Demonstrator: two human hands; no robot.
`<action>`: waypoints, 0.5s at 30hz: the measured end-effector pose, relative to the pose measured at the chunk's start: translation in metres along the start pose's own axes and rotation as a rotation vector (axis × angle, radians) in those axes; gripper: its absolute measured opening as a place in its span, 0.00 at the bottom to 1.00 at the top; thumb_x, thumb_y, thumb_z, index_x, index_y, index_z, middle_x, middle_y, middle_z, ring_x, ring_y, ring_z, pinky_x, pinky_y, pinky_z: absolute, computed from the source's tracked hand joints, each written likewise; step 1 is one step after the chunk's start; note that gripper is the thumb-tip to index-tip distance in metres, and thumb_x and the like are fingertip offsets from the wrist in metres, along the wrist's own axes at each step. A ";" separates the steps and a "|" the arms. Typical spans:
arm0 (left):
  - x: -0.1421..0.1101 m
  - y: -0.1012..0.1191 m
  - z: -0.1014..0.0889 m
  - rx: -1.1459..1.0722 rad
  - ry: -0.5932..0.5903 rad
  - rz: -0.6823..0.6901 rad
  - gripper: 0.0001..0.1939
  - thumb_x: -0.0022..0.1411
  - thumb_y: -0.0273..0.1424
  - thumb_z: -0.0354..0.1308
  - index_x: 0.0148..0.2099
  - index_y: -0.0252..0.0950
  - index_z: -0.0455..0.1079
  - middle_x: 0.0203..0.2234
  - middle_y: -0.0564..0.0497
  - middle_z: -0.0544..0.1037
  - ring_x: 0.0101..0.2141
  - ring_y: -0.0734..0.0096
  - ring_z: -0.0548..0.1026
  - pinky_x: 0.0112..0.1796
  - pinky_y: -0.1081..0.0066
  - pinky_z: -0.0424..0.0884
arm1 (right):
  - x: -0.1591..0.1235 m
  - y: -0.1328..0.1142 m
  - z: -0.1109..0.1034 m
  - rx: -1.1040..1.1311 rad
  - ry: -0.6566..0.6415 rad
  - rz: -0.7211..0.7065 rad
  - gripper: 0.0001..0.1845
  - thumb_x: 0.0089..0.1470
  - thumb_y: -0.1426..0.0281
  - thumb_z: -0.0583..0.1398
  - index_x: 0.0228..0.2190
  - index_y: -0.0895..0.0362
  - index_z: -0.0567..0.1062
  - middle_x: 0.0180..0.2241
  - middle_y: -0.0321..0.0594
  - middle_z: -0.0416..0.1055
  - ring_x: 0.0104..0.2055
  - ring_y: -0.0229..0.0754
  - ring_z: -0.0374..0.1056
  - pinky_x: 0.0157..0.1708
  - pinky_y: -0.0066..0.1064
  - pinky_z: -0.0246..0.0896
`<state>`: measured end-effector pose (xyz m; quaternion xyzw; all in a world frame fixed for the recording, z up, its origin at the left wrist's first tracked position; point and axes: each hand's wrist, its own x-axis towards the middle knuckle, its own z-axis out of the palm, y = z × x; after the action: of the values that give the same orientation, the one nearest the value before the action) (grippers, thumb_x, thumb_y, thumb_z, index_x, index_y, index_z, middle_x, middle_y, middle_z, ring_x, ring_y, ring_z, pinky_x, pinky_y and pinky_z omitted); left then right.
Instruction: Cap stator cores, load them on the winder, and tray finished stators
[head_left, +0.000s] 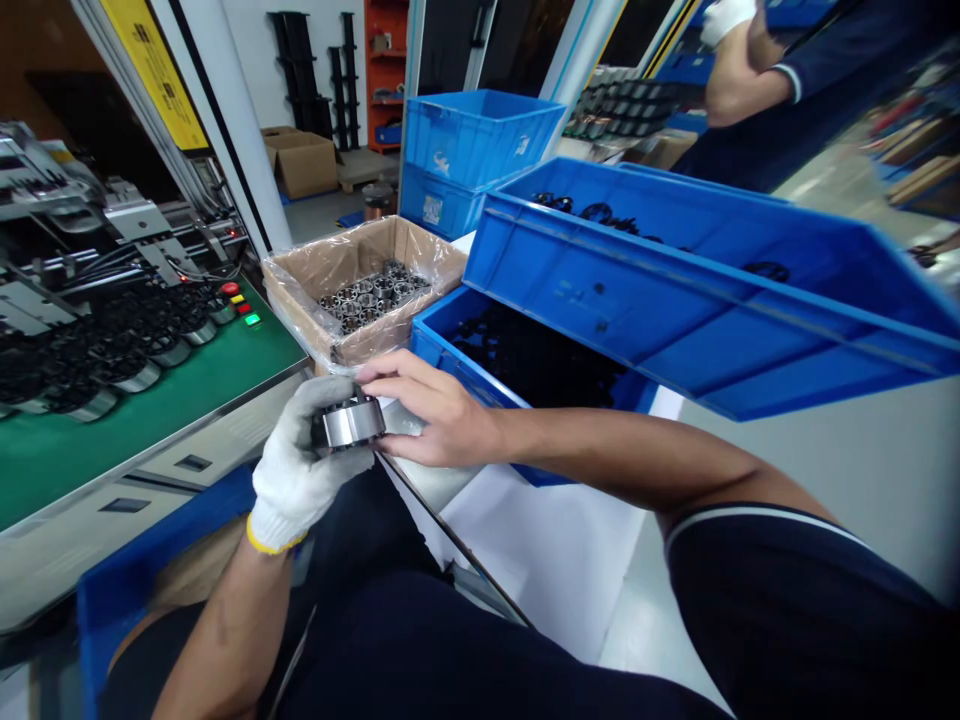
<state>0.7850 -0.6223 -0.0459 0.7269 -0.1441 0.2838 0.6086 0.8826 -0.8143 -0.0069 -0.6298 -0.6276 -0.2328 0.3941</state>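
My left hand [300, 465], in a white knit glove with a yellow cuff, is closed around a shiny metal ring [352, 424] with dark parts along its upper and lower edges. From the other side my bare right hand [431, 410] grips the same ring, thumb low and fingers at its top. The ring is held in front of my body, at the near side of a cardboard box [296, 295] lined with clear plastic. Inside that box lie many metal rings [375, 292]. What my fingertips touch on top of the ring is partly hidden.
On the left, a green worktop [225, 370] carries rows of metal rings with black parts, beside a machine. A large blue crate [675, 290] sits tilted over a lower blue bin [435, 335] of black parts. Blue crates [480, 135] stack behind. A co-worker's arm [739, 80] shows upper right.
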 end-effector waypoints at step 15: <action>-0.011 -0.002 -0.077 0.600 0.331 0.045 0.21 0.57 0.36 0.71 0.52 0.39 0.71 0.53 0.44 0.76 0.55 0.56 0.77 0.58 0.55 0.74 | 0.002 -0.002 -0.005 -0.070 -0.094 0.045 0.34 0.60 0.62 0.69 0.62 0.61 0.67 0.54 0.59 0.73 0.59 0.52 0.73 0.58 0.44 0.75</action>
<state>0.7591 -0.5492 -0.0470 0.8143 0.0305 0.4408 0.3764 0.8817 -0.8178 -0.0022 -0.6673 -0.6226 -0.2160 0.3469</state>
